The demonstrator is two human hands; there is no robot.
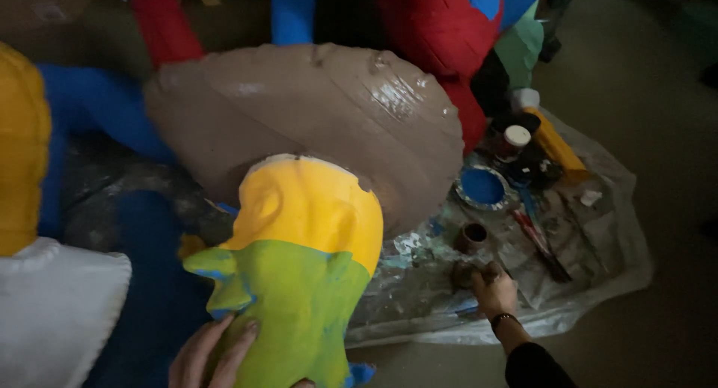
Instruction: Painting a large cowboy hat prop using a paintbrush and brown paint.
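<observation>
Down on the floor, my left hand (213, 354) steadies a yellow-and-green painted figure (299, 268) while my right hand (493, 292) reaches into the paint supplies.

My left palm lies flat and open against the green lower part of the figure, fingers spread, at the bottom edge of the view; the figure stands upright in front of a broad brown painted shape (314, 111). My right hand, well apart from the left and out on a crumpled plastic sheet (613, 238), is curled on something small and dark (too dim to say what, or how firmly). Just beyond it sits a small brown cup (473, 237), then a round tub of blue paint (482, 187), a white-capped jar (514, 140) and a long yellow-orange piece (555, 144). Brushes (540, 238) lie scattered beside them on the sheet.
</observation>
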